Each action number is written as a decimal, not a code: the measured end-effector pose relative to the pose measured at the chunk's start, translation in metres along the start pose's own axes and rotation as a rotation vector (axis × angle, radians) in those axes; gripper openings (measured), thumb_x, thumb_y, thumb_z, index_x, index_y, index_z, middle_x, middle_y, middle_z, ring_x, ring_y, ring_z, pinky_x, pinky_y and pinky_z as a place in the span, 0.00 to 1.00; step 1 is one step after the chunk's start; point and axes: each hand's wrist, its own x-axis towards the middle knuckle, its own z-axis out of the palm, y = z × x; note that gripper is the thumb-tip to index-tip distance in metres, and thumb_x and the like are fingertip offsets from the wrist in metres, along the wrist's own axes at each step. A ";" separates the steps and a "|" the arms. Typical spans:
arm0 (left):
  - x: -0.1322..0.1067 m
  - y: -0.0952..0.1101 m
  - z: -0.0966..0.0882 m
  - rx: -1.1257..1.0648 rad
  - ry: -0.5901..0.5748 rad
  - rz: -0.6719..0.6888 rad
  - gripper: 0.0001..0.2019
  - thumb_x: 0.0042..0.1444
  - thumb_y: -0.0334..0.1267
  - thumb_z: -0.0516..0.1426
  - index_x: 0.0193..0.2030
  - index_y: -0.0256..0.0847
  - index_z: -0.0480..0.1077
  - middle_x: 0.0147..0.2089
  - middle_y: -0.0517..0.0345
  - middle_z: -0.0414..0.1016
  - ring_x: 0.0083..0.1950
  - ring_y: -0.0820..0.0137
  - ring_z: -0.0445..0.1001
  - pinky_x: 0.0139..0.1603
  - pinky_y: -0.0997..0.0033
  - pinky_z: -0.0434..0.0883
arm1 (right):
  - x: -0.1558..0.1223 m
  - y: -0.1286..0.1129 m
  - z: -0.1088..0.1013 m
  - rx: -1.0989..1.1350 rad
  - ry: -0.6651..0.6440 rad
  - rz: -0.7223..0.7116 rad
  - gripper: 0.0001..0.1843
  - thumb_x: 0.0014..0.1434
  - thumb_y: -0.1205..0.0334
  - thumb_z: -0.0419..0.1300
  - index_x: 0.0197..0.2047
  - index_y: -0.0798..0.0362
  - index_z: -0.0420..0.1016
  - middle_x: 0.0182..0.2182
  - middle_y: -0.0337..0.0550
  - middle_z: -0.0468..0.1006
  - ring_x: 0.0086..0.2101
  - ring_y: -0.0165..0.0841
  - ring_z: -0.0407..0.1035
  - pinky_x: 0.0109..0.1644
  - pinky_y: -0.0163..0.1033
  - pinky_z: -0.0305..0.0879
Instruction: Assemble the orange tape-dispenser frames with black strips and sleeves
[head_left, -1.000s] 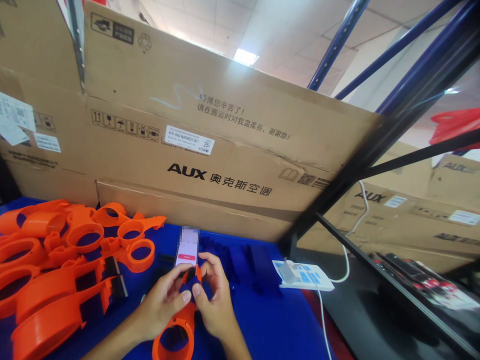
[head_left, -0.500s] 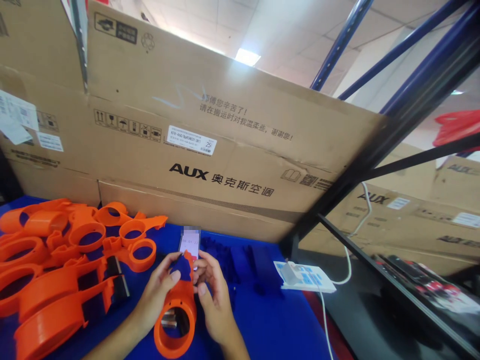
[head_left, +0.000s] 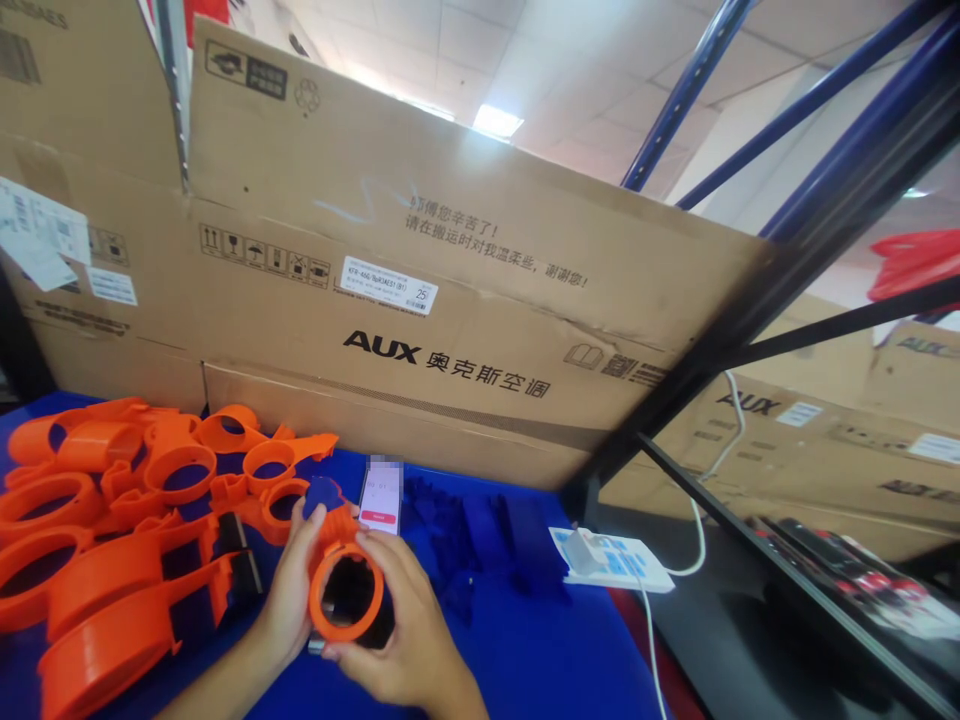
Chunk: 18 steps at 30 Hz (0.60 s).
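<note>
Both hands hold an orange plastic tape dispenser (head_left: pixel 339 528), its round ring facing me. My left hand (head_left: pixel 289 580) is closed on its left side, with the thumb beside a blue piece (head_left: pixel 324 492) at the far end. My right hand (head_left: pixel 409 625) wraps round the right side of the ring, thumb below it. A shiny metal part (head_left: pixel 316 647) shows just under the ring; whether it touches the dispenser I cannot tell. Several similar orange dispensers (head_left: pixel 112 570) lie heaped at the left, and dark blue parts (head_left: pixel 517 530) lie to the right.
A phone (head_left: pixel 380 495) with a lit screen lies beyond my hands on the blue tabletop (head_left: pixel 540 650). A large cardboard box (head_left: pixel 450 300) stands behind it. At the right are a white power strip (head_left: pixel 611 560) with cables and a black rack post (head_left: pixel 675 370).
The dispenser has turned and tipped, its far end shifting left. My right hand has moved from the far end to the ring. More of the phone now shows.
</note>
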 end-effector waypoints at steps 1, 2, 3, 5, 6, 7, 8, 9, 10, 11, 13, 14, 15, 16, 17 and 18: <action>0.001 0.000 -0.001 -0.016 -0.040 0.001 0.18 0.55 0.47 0.67 0.47 0.37 0.78 0.39 0.51 0.85 0.41 0.55 0.83 0.46 0.60 0.78 | 0.000 0.001 0.001 0.018 0.012 0.001 0.50 0.53 0.37 0.72 0.72 0.45 0.60 0.65 0.54 0.71 0.63 0.53 0.66 0.67 0.58 0.63; 0.002 0.000 -0.001 -0.038 -0.080 0.004 0.18 0.57 0.49 0.66 0.47 0.38 0.77 0.40 0.51 0.85 0.42 0.55 0.83 0.46 0.60 0.77 | 0.001 0.002 0.001 0.052 0.029 0.001 0.49 0.54 0.36 0.70 0.72 0.45 0.61 0.64 0.53 0.72 0.62 0.53 0.68 0.66 0.56 0.65; 0.004 0.000 -0.003 -0.053 -0.116 0.009 0.18 0.58 0.51 0.64 0.47 0.39 0.77 0.41 0.50 0.85 0.43 0.55 0.83 0.47 0.60 0.77 | 0.002 0.003 0.000 0.096 0.054 0.004 0.47 0.57 0.34 0.67 0.72 0.46 0.61 0.64 0.53 0.73 0.61 0.52 0.70 0.65 0.55 0.67; 0.007 0.000 -0.006 -0.062 -0.164 -0.009 0.18 0.61 0.53 0.62 0.46 0.39 0.78 0.42 0.49 0.85 0.43 0.55 0.83 0.48 0.60 0.77 | 0.002 0.006 -0.001 0.187 0.112 0.024 0.44 0.61 0.31 0.59 0.71 0.47 0.62 0.61 0.53 0.75 0.57 0.50 0.73 0.61 0.52 0.71; 0.009 0.000 -0.007 -0.053 -0.181 -0.034 0.18 0.62 0.53 0.61 0.46 0.39 0.78 0.42 0.49 0.85 0.43 0.55 0.83 0.48 0.60 0.76 | 0.002 0.006 -0.002 0.222 0.138 0.038 0.42 0.63 0.30 0.56 0.70 0.47 0.62 0.60 0.52 0.77 0.55 0.49 0.75 0.59 0.50 0.72; 0.010 -0.001 -0.009 -0.036 -0.194 -0.062 0.19 0.62 0.53 0.61 0.47 0.38 0.78 0.42 0.49 0.85 0.43 0.55 0.83 0.48 0.60 0.76 | 0.002 0.006 -0.004 0.244 0.159 0.051 0.41 0.64 0.29 0.53 0.70 0.48 0.64 0.58 0.52 0.78 0.53 0.48 0.77 0.57 0.48 0.74; 0.011 -0.002 -0.010 -0.013 -0.201 -0.084 0.19 0.62 0.53 0.62 0.47 0.38 0.79 0.41 0.48 0.85 0.43 0.55 0.83 0.47 0.61 0.76 | 0.002 0.006 -0.005 0.254 0.172 0.059 0.41 0.65 0.28 0.51 0.69 0.48 0.65 0.57 0.51 0.79 0.51 0.47 0.77 0.55 0.47 0.74; 0.012 -0.004 -0.011 0.009 -0.200 -0.095 0.19 0.61 0.53 0.62 0.46 0.37 0.79 0.40 0.49 0.85 0.42 0.56 0.83 0.45 0.62 0.76 | 0.001 0.005 -0.006 0.251 0.183 0.063 0.41 0.64 0.27 0.50 0.68 0.47 0.66 0.57 0.51 0.79 0.50 0.47 0.78 0.54 0.46 0.75; 0.013 -0.005 -0.012 0.031 -0.194 -0.100 0.19 0.60 0.54 0.63 0.45 0.37 0.79 0.39 0.49 0.85 0.41 0.56 0.82 0.43 0.64 0.76 | 0.001 0.004 -0.008 0.241 0.189 0.059 0.41 0.64 0.27 0.49 0.67 0.47 0.67 0.56 0.51 0.79 0.50 0.47 0.78 0.54 0.46 0.74; 0.013 -0.006 -0.014 0.053 -0.182 -0.099 0.20 0.59 0.55 0.63 0.42 0.37 0.80 0.37 0.49 0.84 0.39 0.57 0.82 0.41 0.65 0.75 | 0.001 0.002 -0.011 0.227 0.182 0.049 0.41 0.65 0.26 0.47 0.66 0.47 0.69 0.56 0.51 0.79 0.50 0.47 0.77 0.54 0.47 0.74; 0.015 -0.008 -0.016 0.110 -0.131 -0.077 0.22 0.58 0.56 0.64 0.34 0.35 0.80 0.33 0.49 0.83 0.36 0.60 0.81 0.38 0.68 0.74 | 0.002 0.001 -0.018 0.192 0.125 0.026 0.42 0.68 0.28 0.37 0.63 0.46 0.73 0.54 0.50 0.80 0.52 0.47 0.75 0.57 0.50 0.71; 0.015 -0.008 -0.017 0.144 -0.102 -0.068 0.23 0.58 0.57 0.64 0.31 0.34 0.79 0.30 0.50 0.82 0.33 0.63 0.79 0.36 0.70 0.74 | 0.002 0.002 -0.023 0.161 0.104 0.027 0.42 0.70 0.31 0.31 0.61 0.46 0.75 0.53 0.49 0.81 0.53 0.46 0.74 0.58 0.51 0.70; 0.016 -0.008 -0.018 0.176 -0.081 -0.069 0.25 0.58 0.58 0.63 0.29 0.34 0.78 0.27 0.51 0.80 0.29 0.66 0.77 0.32 0.72 0.72 | 0.003 0.004 -0.028 0.110 0.097 0.048 0.44 0.71 0.34 0.27 0.59 0.45 0.77 0.52 0.49 0.81 0.53 0.46 0.73 0.59 0.52 0.68; 0.017 -0.008 -0.019 0.202 -0.072 -0.078 0.27 0.58 0.60 0.62 0.28 0.33 0.78 0.24 0.53 0.77 0.26 0.69 0.75 0.29 0.73 0.71 | 0.003 0.008 -0.035 0.028 0.162 0.094 0.42 0.73 0.38 0.27 0.58 0.45 0.78 0.52 0.48 0.82 0.53 0.45 0.73 0.60 0.53 0.67; 0.018 -0.007 -0.020 0.221 -0.074 -0.095 0.28 0.59 0.61 0.61 0.28 0.33 0.78 0.22 0.55 0.74 0.23 0.70 0.72 0.26 0.74 0.69 | 0.003 0.015 -0.041 -0.105 0.255 0.183 0.35 0.74 0.41 0.34 0.57 0.45 0.79 0.52 0.49 0.81 0.54 0.45 0.72 0.60 0.54 0.65; 0.018 -0.007 -0.020 0.232 -0.082 -0.120 0.29 0.59 0.62 0.59 0.27 0.33 0.78 0.20 0.57 0.72 0.21 0.72 0.69 0.24 0.74 0.67 | 0.002 0.022 -0.047 -0.280 0.363 0.296 0.29 0.73 0.42 0.43 0.56 0.47 0.79 0.52 0.50 0.81 0.54 0.47 0.71 0.61 0.55 0.63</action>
